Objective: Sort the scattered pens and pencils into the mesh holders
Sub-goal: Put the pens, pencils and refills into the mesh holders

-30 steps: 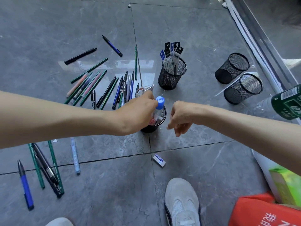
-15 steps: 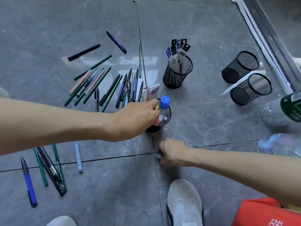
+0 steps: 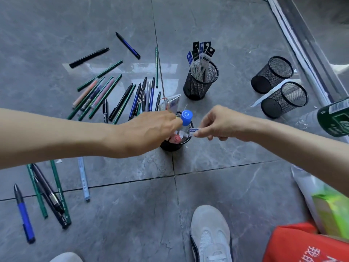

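Note:
A black mesh holder [image 3: 171, 146] stands on the grey floor, holding a blue-capped tube [image 3: 187, 115] and small items. My left hand [image 3: 149, 133] grips its near-left rim, fingertips beside the tube. My right hand [image 3: 221, 123] pinches a small white eraser with a blue label [image 3: 193, 131] just over the holder's right rim. A second holder [image 3: 200, 86] behind it contains packaged refills. Several pens and pencils [image 3: 120, 99] lie scattered to the left, and more [image 3: 49, 193] lie at the lower left.
Two more mesh holders [image 3: 272, 74] [image 3: 285, 100] sit at the right by a door track. A green bottle [image 3: 334, 118], a plastic bag [image 3: 328, 205] and a red bag [image 3: 306, 244] crowd the right edge. My shoe [image 3: 209, 235] is below.
My right hand went down to the floor in front of the holder, took the eraser, and came back up to the holder's rim. My left hand stayed on the holder.

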`<state>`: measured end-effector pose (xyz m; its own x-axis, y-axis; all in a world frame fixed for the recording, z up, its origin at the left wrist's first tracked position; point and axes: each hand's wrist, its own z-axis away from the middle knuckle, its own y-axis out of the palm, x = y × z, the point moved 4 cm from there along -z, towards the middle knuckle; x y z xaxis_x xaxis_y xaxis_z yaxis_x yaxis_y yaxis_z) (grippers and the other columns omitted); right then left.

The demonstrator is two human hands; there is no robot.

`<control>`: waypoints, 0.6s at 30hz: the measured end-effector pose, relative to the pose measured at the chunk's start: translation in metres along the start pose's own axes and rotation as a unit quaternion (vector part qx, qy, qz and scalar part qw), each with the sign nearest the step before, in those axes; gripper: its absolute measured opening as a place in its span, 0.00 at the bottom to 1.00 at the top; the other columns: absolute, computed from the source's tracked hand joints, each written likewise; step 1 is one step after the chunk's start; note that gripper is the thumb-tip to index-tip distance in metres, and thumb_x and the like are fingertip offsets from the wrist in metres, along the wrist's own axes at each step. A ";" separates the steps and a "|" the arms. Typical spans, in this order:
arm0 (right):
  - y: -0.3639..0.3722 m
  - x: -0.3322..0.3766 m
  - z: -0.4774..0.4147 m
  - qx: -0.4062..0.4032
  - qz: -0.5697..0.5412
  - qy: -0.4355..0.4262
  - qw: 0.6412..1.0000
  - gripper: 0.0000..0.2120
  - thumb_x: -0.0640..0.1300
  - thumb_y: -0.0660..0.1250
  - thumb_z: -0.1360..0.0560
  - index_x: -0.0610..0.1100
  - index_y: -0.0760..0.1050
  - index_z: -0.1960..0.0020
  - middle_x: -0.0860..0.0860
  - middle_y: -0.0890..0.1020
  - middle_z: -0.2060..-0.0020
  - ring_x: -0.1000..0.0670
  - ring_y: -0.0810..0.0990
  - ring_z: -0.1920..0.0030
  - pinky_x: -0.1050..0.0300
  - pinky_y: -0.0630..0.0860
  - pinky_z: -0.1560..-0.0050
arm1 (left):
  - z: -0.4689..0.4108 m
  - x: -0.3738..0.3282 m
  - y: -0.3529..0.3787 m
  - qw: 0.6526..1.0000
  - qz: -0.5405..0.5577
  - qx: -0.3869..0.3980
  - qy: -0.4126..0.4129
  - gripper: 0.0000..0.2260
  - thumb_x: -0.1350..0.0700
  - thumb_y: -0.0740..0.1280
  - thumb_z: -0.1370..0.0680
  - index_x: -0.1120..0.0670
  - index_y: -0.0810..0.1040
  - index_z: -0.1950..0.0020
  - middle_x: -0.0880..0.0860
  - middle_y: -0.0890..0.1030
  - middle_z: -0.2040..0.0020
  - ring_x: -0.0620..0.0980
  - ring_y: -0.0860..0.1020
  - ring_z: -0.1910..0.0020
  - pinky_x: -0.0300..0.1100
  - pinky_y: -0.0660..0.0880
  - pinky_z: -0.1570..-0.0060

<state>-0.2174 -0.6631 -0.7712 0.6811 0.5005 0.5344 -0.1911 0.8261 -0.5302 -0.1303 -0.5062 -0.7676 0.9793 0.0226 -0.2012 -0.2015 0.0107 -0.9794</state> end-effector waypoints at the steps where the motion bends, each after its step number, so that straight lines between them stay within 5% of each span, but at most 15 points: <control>1: -0.001 0.003 -0.001 -0.017 -0.005 -0.008 1.000 0.12 0.49 0.77 0.33 0.41 0.80 0.67 0.52 0.75 0.80 0.55 0.65 0.80 0.66 0.62 0.80 | -0.001 0.003 -0.002 1.000 0.012 -0.007 -0.023 0.09 0.68 0.61 0.27 0.56 0.69 0.52 0.52 0.70 0.60 0.51 0.67 0.65 0.49 0.68 0.69; 6: 0.002 0.018 -0.007 -0.051 0.006 -0.025 0.998 0.10 0.44 0.77 0.34 0.40 0.79 0.62 0.50 0.75 0.78 0.55 0.66 0.83 0.67 0.62 0.81 | -0.012 0.000 -0.009 0.999 0.023 -0.015 -0.040 0.10 0.62 0.64 0.25 0.53 0.63 0.58 0.51 0.66 0.62 0.49 0.61 0.71 0.43 0.56 0.73; 12: 0.010 0.017 -0.007 -0.076 -0.097 -0.010 0.992 0.09 0.40 0.77 0.33 0.37 0.78 0.66 0.48 0.78 0.78 0.53 0.76 0.78 0.65 0.70 0.78 | -0.023 0.002 0.000 0.992 0.067 -0.009 -0.105 0.03 0.61 0.64 0.24 0.58 0.77 0.55 0.53 0.72 0.57 0.53 0.71 0.63 0.47 0.71 0.64; 18: 0.015 0.016 -0.004 -0.145 -0.096 -0.039 0.984 0.12 0.40 0.78 0.34 0.36 0.76 0.65 0.44 0.80 0.77 0.51 0.79 0.78 0.64 0.72 0.79 | -0.011 0.002 -0.008 0.989 0.099 -0.073 -0.080 0.03 0.63 0.64 0.24 0.59 0.76 0.58 0.53 0.70 0.58 0.58 0.72 0.65 0.54 0.73 0.66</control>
<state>-0.2069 -0.6442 -0.7731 0.6269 0.3701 0.6856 0.1526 0.8046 -0.5738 -0.1261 -0.5176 -0.7601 0.9030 0.1675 -0.3955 -0.3723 -0.1543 -0.9152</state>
